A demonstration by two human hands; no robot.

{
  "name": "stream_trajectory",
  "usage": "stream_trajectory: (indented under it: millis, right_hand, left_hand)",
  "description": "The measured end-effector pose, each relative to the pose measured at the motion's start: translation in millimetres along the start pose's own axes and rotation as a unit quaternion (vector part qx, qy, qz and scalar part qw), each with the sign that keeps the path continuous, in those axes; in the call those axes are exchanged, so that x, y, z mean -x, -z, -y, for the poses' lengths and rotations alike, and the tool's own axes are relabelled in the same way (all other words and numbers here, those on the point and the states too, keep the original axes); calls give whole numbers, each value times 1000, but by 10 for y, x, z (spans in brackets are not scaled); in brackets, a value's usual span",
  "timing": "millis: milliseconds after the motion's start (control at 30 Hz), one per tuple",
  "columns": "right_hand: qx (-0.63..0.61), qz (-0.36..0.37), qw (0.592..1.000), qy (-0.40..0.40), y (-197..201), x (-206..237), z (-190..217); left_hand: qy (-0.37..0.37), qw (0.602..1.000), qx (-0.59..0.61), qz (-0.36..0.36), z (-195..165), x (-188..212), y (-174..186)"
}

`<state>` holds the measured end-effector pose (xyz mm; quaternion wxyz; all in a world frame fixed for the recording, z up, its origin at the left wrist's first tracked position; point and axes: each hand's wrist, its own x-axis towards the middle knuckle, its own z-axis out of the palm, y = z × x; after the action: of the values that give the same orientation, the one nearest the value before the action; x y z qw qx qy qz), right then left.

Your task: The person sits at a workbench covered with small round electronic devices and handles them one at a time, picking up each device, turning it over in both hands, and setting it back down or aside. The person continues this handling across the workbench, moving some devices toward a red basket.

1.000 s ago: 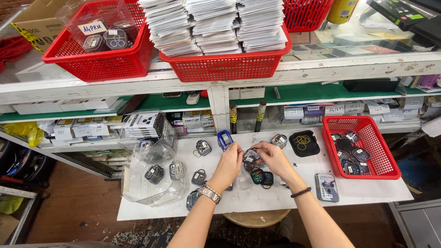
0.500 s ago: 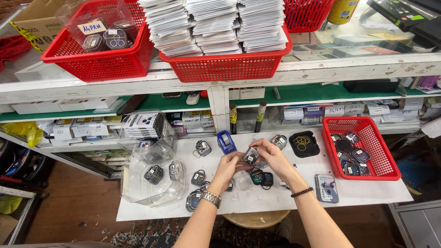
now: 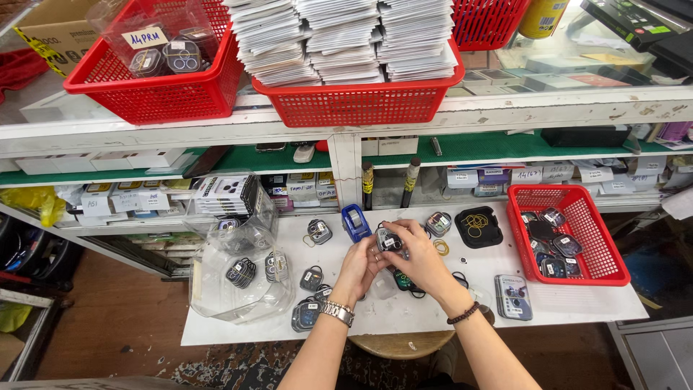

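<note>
Both hands have come closer together since a moment ago, and now they hold one small clear case (image 3: 388,240) up between them in the middle of the frame, above the white table (image 3: 577,303). Left hand (image 3: 363,266) pinches the case from below with bent fingers, and right hand (image 3: 419,254) curls over it, pinching its top edge. Just left of the case sits a blue tape holder (image 3: 355,222), and a red basket (image 3: 599,249) of cases sits at the right.
</note>
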<state>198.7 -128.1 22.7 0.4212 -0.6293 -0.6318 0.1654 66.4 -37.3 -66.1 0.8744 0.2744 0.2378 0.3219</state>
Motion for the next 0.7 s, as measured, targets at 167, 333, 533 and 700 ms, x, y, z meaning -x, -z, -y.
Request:
stream_trajectory:
  millis: [167, 333, 533, 700]
  right_hand:
    - [-8, 43, 998, -43, 70, -38, -50]
    - [-93, 36, 989, -105, 25, -21, -219]
    - [-277, 31, 954, -111, -98, -13, -390]
    - [-214, 34, 975, -46, -148, 12, -315]
  left_hand:
    - [-27, 998, -49, 3, 13, 16, 42]
    - [-74, 982, -168, 50, -70, 86, -5]
    - [-138, 946, -291, -33, -141, 73, -62]
    - [-128, 970, -187, -92, 9, 22, -112]
